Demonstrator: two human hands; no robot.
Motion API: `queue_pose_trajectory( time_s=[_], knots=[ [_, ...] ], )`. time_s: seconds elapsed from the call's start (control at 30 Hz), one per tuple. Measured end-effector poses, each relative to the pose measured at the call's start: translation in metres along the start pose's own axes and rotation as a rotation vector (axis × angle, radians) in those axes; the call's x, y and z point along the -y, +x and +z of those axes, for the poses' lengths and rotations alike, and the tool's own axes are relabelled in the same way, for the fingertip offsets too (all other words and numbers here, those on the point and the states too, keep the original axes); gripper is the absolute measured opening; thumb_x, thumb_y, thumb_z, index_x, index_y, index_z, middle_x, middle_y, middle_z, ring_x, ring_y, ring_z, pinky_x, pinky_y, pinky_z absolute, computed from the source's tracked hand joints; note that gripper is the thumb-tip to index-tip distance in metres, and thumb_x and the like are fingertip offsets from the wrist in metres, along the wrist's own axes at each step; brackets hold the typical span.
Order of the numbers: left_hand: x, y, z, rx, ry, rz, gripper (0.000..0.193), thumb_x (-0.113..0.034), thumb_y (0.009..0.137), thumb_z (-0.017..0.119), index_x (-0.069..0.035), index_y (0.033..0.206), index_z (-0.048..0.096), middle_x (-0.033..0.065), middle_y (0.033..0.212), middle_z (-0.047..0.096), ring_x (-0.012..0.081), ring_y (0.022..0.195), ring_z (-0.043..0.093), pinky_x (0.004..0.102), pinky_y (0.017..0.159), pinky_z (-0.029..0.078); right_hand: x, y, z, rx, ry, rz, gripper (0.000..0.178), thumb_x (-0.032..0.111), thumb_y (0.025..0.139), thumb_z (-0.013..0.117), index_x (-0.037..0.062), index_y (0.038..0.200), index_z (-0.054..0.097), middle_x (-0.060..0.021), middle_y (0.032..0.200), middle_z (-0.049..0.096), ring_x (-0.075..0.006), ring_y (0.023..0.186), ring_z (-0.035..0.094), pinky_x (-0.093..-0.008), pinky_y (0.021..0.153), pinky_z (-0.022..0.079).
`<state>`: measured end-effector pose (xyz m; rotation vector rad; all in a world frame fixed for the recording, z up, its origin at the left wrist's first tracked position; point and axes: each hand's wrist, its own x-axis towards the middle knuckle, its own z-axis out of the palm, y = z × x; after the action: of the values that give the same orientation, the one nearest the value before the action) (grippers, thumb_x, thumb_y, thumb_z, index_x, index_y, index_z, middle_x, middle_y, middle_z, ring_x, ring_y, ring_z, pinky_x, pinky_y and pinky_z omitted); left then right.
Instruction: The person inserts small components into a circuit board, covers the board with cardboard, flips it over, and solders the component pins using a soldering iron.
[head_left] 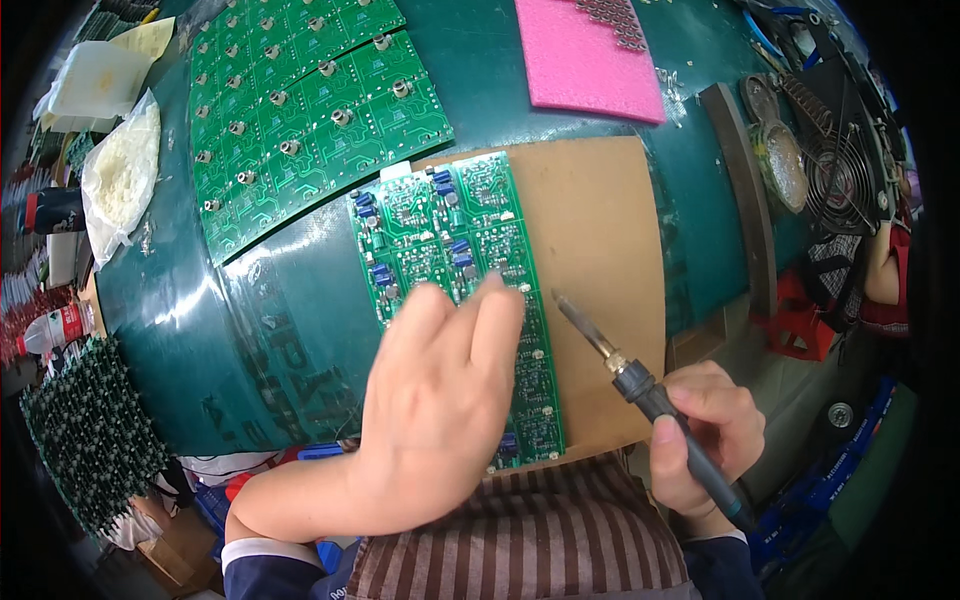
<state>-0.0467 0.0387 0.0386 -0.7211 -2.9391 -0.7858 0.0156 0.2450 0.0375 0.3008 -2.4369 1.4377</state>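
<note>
My right hand grips a soldering iron by its dark handle, its tip pointing up and left over brown cardboard. The tip is apart from the green circuit board panel, which lies on the cardboard and carries blue terminal-like parts and small white connectors. Over the middle of that panel hovers my left hand, fingers bent and pressed together near its surface. Whatever the fingertips hold, if anything, is hidden, and the hand covers part of the panel.
Green panels with metal posts lie at the far left. Pink foam holding small metal parts sits at the back. A fan grille and a grey bar stand right. A white bag and stacked boards are left.
</note>
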Motion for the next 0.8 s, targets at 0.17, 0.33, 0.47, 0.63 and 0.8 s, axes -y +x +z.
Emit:
queue_pose_trajectory(
  time_s=[0.17, 0.33, 0.47, 0.63, 0.8],
  knots=[
    [-0.005, -0.021, 0.009, 0.058, -0.014, 0.017, 0.033, 0.003, 0.075, 0.062, 0.007, 0.107, 0.057, 0.0064, 0.061, 0.051, 0.0186, 0.060, 0.050, 0.0314, 0.052, 0.044, 0.005, -0.014, -0.001, 0.050, -0.002, 0.040, 0.024, 0.002, 0.069, 0.069, -0.0011, 0.091, 0.058, -0.0117, 0.067, 0.063, -0.0238, 0.054, 0.061, -0.0309, 0.053, 0.050],
    [-0.005, -0.021, 0.016, -0.018, 0.073, 0.048, 0.028, 0.000, 0.077, 0.065, 0.005, 0.105, 0.061, 0.0030, 0.057, 0.050, 0.0156, 0.054, 0.050, 0.0301, 0.045, 0.042, 0.004, -0.016, 0.004, 0.044, -0.012, 0.041, 0.023, 0.003, 0.069, 0.070, -0.0008, 0.090, 0.059, -0.0110, 0.067, 0.063, -0.0244, 0.055, 0.063, -0.0310, 0.053, 0.051],
    [-0.005, -0.020, 0.016, -0.057, 0.128, 0.076, 0.019, -0.001, 0.078, 0.066, 0.001, 0.096, 0.063, 0.0003, 0.056, 0.051, 0.0131, 0.051, 0.050, 0.0287, 0.041, 0.040, 0.005, -0.016, 0.006, 0.052, -0.021, 0.016, 0.024, 0.003, 0.069, 0.071, -0.0006, 0.090, 0.060, -0.0108, 0.068, 0.064, -0.0250, 0.056, 0.063, -0.0312, 0.054, 0.051],
    [-0.007, -0.017, 0.016, -0.091, 0.075, 0.016, 0.015, 0.000, 0.078, 0.072, -0.004, 0.089, 0.064, 0.0065, 0.059, 0.054, 0.0209, 0.051, 0.050, 0.0341, 0.046, 0.041, 0.008, -0.017, 0.003, 0.071, -0.022, 0.018, 0.024, 0.003, 0.069, 0.071, -0.0001, 0.090, 0.060, -0.0110, 0.069, 0.064, -0.0253, 0.057, 0.064, -0.0322, 0.056, 0.052],
    [-0.006, -0.017, 0.020, -0.113, 0.037, 0.033, 0.019, 0.002, 0.075, 0.073, -0.003, 0.091, 0.064, 0.0076, 0.062, 0.055, 0.0224, 0.055, 0.048, 0.0334, 0.050, 0.042, 0.008, -0.016, 0.006, 0.063, -0.024, 0.048, 0.023, 0.004, 0.070, 0.072, 0.0003, 0.089, 0.060, -0.0106, 0.069, 0.065, -0.0248, 0.057, 0.064, -0.0325, 0.056, 0.053]
  ],
)
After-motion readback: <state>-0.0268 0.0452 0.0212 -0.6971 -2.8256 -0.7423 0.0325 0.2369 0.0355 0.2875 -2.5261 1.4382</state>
